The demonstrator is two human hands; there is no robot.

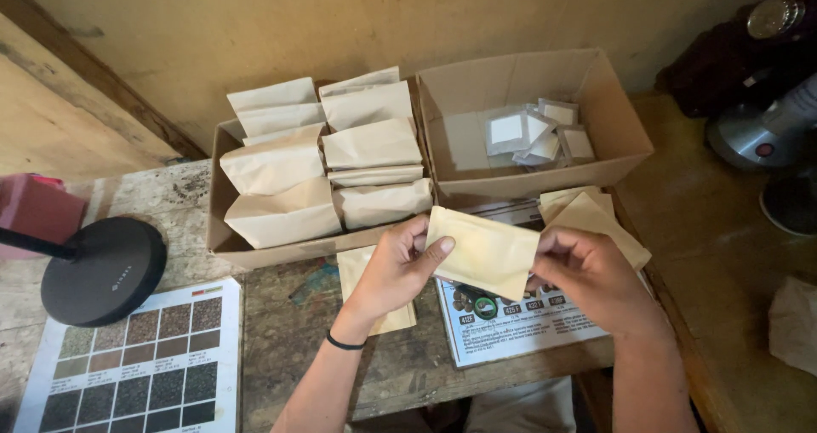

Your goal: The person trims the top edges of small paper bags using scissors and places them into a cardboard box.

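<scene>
Both hands pinch one tan pouch (483,252) above the table: left hand (393,267) at its left edge, right hand (587,275) at its right, covering that corner. Printed sheet (511,318) beneath, partly hidden.

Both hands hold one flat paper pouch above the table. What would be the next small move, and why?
Probably spread the pouch's mouth open. The left hand and right hand pinch its two ends, it looks flat and empty, and the small white sachets lie in the open box just behind it.
</scene>
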